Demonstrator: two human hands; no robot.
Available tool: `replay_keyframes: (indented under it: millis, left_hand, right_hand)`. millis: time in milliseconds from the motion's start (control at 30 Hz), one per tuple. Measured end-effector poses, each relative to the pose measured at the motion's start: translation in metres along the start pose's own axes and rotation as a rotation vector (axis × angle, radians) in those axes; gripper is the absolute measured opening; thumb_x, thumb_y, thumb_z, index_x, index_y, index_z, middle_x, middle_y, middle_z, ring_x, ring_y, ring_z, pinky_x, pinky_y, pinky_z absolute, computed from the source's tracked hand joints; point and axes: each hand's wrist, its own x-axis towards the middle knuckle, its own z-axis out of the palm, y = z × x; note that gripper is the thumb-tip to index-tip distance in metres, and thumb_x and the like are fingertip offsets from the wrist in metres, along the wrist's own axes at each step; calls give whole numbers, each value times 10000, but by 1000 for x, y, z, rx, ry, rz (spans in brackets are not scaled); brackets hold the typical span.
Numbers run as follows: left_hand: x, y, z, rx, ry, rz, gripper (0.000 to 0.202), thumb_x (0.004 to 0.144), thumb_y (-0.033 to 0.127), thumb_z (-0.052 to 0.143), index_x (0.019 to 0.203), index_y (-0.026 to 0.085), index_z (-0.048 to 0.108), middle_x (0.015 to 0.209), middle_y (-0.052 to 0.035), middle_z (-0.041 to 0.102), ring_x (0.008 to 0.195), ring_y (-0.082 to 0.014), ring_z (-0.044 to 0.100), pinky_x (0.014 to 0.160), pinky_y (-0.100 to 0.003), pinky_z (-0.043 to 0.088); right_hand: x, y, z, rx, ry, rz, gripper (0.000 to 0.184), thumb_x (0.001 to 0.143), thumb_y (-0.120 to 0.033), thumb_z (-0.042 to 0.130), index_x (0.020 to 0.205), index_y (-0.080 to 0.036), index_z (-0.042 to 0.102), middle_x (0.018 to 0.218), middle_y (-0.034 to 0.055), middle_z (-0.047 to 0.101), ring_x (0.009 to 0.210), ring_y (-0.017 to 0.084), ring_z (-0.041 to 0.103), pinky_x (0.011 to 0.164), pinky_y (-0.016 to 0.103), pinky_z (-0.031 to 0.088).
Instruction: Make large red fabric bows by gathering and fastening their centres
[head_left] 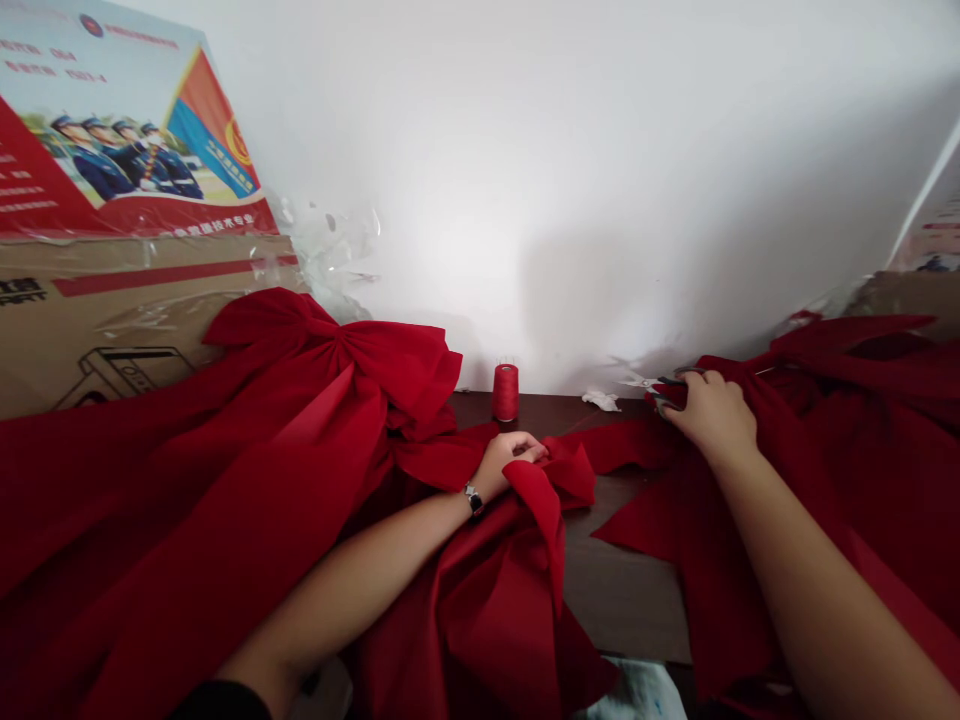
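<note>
Bunching cloth [510, 590], likely soft and limp, at its knot: left grip [514, 455] closed; right grip [712, 410], two o'clock, clasps scissors [651, 382].

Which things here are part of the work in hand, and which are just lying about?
In hand: left hand gripping gathered red cloth; right hand at scissors.
Lying about: thread spool, finished bow, cardboard box, white scrap.

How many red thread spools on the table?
1: the red cylindrical thread spool stands upright at the dark wooden table's back edge, beyond the left hand. Others may hide under the red fabric.
</note>
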Motion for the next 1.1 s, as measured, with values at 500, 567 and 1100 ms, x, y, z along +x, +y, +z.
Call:
replay_keyframes:
  millis: [500, 567, 1100]
  left_hand:
    - [3, -7, 1, -46, -19, 3, 248, 738, 362, 594, 725, 116, 622, 752, -62, 676, 693, -154, 606, 651, -254, 461]
    - [2, -5, 1, -37, -19, -4, 250, 737, 364, 598, 720, 116, 624, 739, -59, 676, 685, -152, 605, 644, -249, 457]
    - [1, -5, 0, -8, -20, 1, 278, 744, 389, 595, 740, 114, 636, 741, -55, 675, 662, -138, 591, 616, -234, 449]
  right_hand:
    - [1, 7, 6, -130, 108, 36, 311, 802, -110, 430, 1091, -74, 542, 1060, 230, 471, 929, 329, 437, 673, 365, 350]
    - [1, 7, 9, -149, 66, 3, 348, 791, -106, 440, 1126, -73, 530, 1066, 232, 483, 924, 327, 453, 665, 356, 358]
    - [-4, -37, 5, 8, -169, -132, 241, 839, -284, 441, 861, -163, 647, 867, 118, 677, 831, 245, 617, 697, 323, 373]
